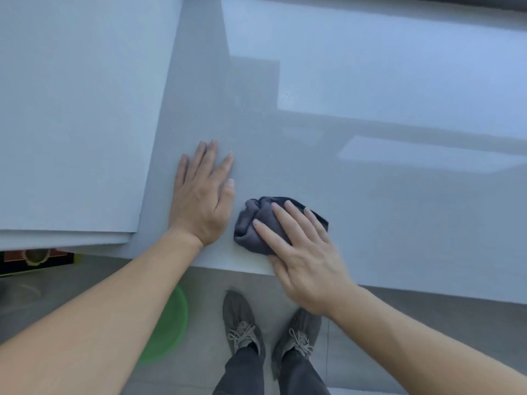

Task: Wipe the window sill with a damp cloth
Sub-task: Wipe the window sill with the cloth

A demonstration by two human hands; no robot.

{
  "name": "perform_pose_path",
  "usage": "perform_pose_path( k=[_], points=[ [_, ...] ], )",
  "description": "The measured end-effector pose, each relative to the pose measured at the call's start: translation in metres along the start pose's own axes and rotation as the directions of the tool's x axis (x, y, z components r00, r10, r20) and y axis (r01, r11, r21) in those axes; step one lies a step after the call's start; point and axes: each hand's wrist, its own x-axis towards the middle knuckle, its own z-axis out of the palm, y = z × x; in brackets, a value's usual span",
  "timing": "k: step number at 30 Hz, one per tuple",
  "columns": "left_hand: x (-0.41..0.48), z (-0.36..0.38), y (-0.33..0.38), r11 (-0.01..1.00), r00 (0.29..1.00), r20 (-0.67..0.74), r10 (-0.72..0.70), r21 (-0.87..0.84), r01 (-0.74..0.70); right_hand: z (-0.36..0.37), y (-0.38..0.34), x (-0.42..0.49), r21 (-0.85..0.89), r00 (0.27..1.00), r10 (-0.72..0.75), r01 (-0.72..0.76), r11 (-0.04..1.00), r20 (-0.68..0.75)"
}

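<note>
The wide pale grey window sill [370, 201] fills the upper part of the head view. A crumpled dark grey cloth [252, 223] lies on it near the front edge. My right hand [302, 252] presses down on the cloth with straight, spread fingers, the thumb at the cloth's near side. My left hand [201, 195] rests flat on the bare sill just left of the cloth, fingers straight and pointing away from me, holding nothing.
A stack of white boards [79, 115] lies at the left, overhanging the sill's front edge. Below on the grey floor are a green basin [171, 323], a dark box [34, 260] at the left, and my two shoes [242, 323].
</note>
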Motion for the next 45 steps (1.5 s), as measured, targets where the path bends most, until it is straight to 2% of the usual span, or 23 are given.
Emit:
perform_pose_path(
  k=[2,6,8,10,12,13,15,17,18,20,23,25,26,28,29,30,31,33,35,40,42,44,45],
  points=[
    [0.0,0.001,-0.001,1.0,1.0,-0.008,0.001,-0.007,-0.001,-0.009,0.026,0.011,-0.052,0.999,0.039,-0.039,0.998,0.003],
    [0.001,0.002,-0.002,1.0,1.0,0.0,-0.02,0.019,0.02,-0.015,0.034,0.037,0.035,0.893,0.432,-0.432,0.901,-0.127],
    [0.001,0.001,-0.001,0.999,1.0,0.01,-0.024,0.026,0.024,-0.001,0.001,0.027,0.013,0.921,0.364,-0.366,0.931,-0.142],
    [0.001,-0.003,0.002,0.999,0.999,0.026,-0.037,0.033,0.036,0.011,-0.03,0.004,-0.018,0.983,0.159,-0.161,0.987,-0.096],
    [0.003,-0.007,0.005,0.998,0.996,0.064,-0.061,0.028,0.059,0.011,-0.032,-0.016,-0.026,0.998,0.051,-0.051,0.998,-0.026],
    [0.004,-0.009,0.006,0.997,0.994,0.084,-0.07,0.025,0.068,0.007,-0.022,-0.02,-0.037,0.998,0.051,-0.051,0.998,-0.025],
    [0.006,-0.012,0.005,0.997,0.989,0.125,-0.081,0.032,0.077,0.0,-0.002,-0.027,-0.043,0.978,0.198,-0.202,0.979,-0.071],
    [0.01,-0.014,0.006,0.995,0.981,0.166,-0.097,0.044,0.091,-0.003,0.008,-0.039,0.019,0.889,0.431,-0.433,0.901,-0.158],
    [0.011,-0.015,0.008,0.993,0.978,0.173,-0.117,0.041,0.111,-0.001,0.005,-0.046,0.039,0.851,0.489,-0.491,0.87,-0.192],
    [0.014,-0.017,0.018,0.991,0.979,0.153,-0.136,0.011,0.135,0.012,-0.011,-0.063,0.025,0.868,0.45,-0.455,0.89,-0.211],
    [0.014,-0.013,0.038,0.997,0.99,0.131,-0.056,-0.049,0.063,0.013,-0.011,-0.082,-0.005,0.968,0.23,-0.232,0.973,-0.099],
    [0.014,-0.007,0.05,0.998,0.99,0.142,0.012,-0.067,-0.002,0.001,0.017,-0.077,-0.022,0.972,0.224,-0.227,0.974,-0.075],
    [0.015,-0.003,0.054,0.998,0.988,0.15,0.031,-0.066,-0.021,-0.007,0.035,-0.067,-0.01,0.941,0.32,-0.323,0.946,-0.113],
    [0.018,0.005,0.06,0.998,0.984,0.175,0.04,-0.047,-0.032,-0.028,0.072,-0.039,0.09,0.788,0.59,-0.584,0.807,-0.174],
    [0.02,0.008,0.063,0.999,0.982,0.187,0.035,-0.03,-0.03,-0.034,0.081,-0.027,0.124,0.718,0.673,-0.662,0.739,-0.176],
    [0.022,0.011,0.066,1.0,0.982,0.189,0.027,-0.018,-0.024,-0.035,0.08,-0.017,0.116,0.7,0.691,-0.683,0.721,-0.178],
    [0.026,0.013,0.07,1.0,0.983,0.184,0.024,-0.018,-0.021,-0.032,0.072,-0.014,0.09,0.74,0.648,-0.644,0.76,-0.18],
    [0.036,0.013,0.079,0.998,0.987,0.156,0.041,-0.043,-0.034,-0.025,0.048,-0.022,0.028,0.889,0.438,-0.439,0.898,-0.135],
    [0.048,0.013,0.084,0.997,0.99,0.13,0.053,-0.06,-0.045,-0.021,0.033,-0.038,-0.012,0.956,0.29,-0.291,0.957,-0.051],
    [0.08,0.025,0.087,0.999,0.99,0.136,0.022,-0.032,-0.018,-0.023,0.042,-0.021,-0.062,0.948,0.312,-0.315,0.947,-0.053],
    [0.1,0.032,0.091,1.0,0.992,0.126,0.01,-0.026,-0.007,-0.021,0.048,-0.015,-0.083,0.968,0.246,-0.249,0.965,-0.038],
    [0.119,0.038,0.098,1.0,0.993,0.115,0.004,-0.013,-0.003,-0.029,0.081,0.002,-0.097,0.974,0.223,-0.225,0.97,-0.03],
    [0.125,0.041,0.102,1.0,0.994,0.113,0.003,-0.003,-0.003,-0.039,0.104,0.018,-0.087,0.959,0.275,-0.28,0.956,-0.072]
  ],
)
